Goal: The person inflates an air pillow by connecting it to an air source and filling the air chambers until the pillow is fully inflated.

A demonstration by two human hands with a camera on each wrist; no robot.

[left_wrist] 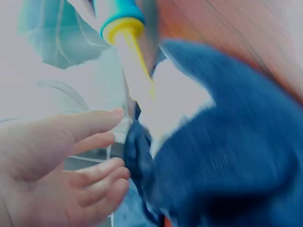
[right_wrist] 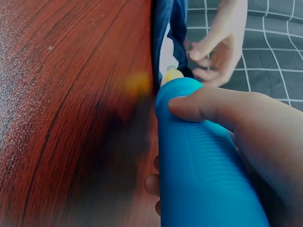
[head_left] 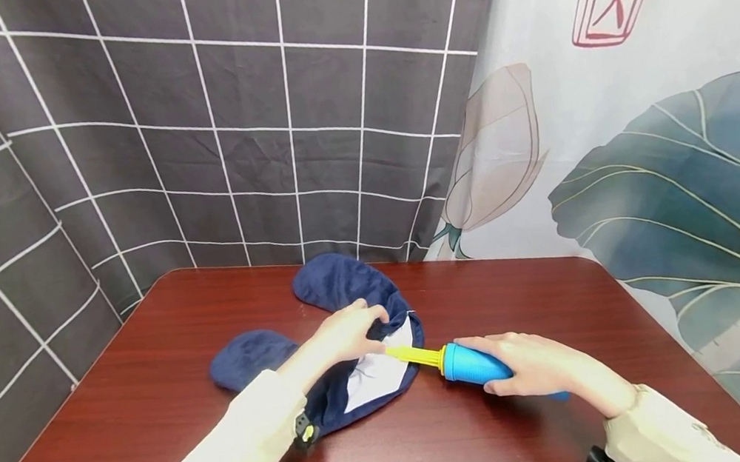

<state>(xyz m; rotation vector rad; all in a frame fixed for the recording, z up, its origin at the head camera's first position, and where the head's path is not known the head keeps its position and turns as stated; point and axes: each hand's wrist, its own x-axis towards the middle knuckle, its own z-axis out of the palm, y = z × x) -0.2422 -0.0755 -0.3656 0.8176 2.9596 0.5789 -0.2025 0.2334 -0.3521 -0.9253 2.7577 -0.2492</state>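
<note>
A navy U-shaped neck pillow (head_left: 348,278), with a white inner panel (head_left: 374,379), lies on the table. My right hand (head_left: 537,364) grips a blue balloon pump (right_wrist: 199,156), its thumb along the barrel. The pump's yellow nozzle (head_left: 422,356) reaches over the white panel; whether its tip is in the pillow I cannot tell. Over the pillow, close to that nozzle, is my left hand (head_left: 346,334). In the left wrist view the left hand's fingers are loosely bent beside the navy fabric (left_wrist: 227,156), with nothing held between them.
The reddish-brown wooden table (head_left: 159,400) extends around the pillow. Behind it hangs a dark curtain with a white grid (head_left: 249,153). On the right is a light curtain with a printed leaf (head_left: 686,178).
</note>
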